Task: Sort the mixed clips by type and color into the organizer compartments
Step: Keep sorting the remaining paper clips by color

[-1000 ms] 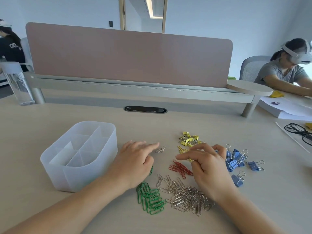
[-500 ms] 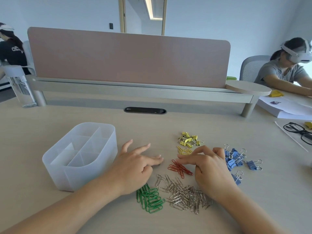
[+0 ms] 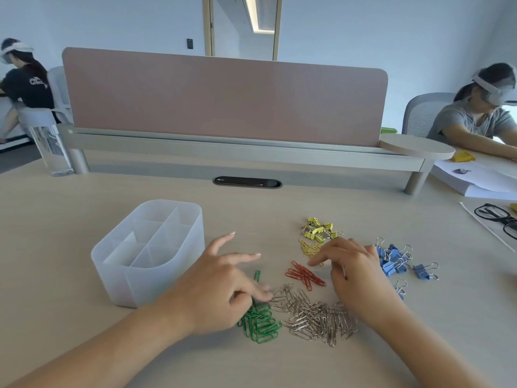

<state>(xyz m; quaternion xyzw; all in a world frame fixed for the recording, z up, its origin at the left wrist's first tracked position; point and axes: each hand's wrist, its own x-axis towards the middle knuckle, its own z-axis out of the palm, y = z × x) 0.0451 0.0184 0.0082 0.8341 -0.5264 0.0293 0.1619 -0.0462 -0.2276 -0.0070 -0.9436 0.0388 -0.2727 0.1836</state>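
Note:
A translucent white organizer (image 3: 126, 284) with several empty compartments stands on the table at the left. To its right lie sorted heaps: green paper clips (image 3: 260, 323), silver paper clips (image 3: 316, 317), red paper clips (image 3: 305, 275), yellow paper clips (image 3: 307, 249), yellow binder clips (image 3: 319, 231) and blue binder clips (image 3: 394, 259). One green clip (image 3: 256, 275) lies alone. My left hand (image 3: 223, 289) has two fingers stretched out and its lower fingertips touching the table where the green and silver heaps meet. My right hand (image 3: 352, 270) hovers between the red and blue clips, fingertips by the yellow paper clips.
A pink divider panel (image 3: 223, 99) on a grey rail closes off the back of the table. A clear bottle (image 3: 53, 147) stands far left. Black glasses (image 3: 495, 217) and papers (image 3: 475, 183) lie at the right. Two other people sit at the sides.
My left hand has pulled back toward me, from the bare spot above the red clips to the green and silver heaps; the two silver clips that lay there are gone. The right hand shifted slightly.

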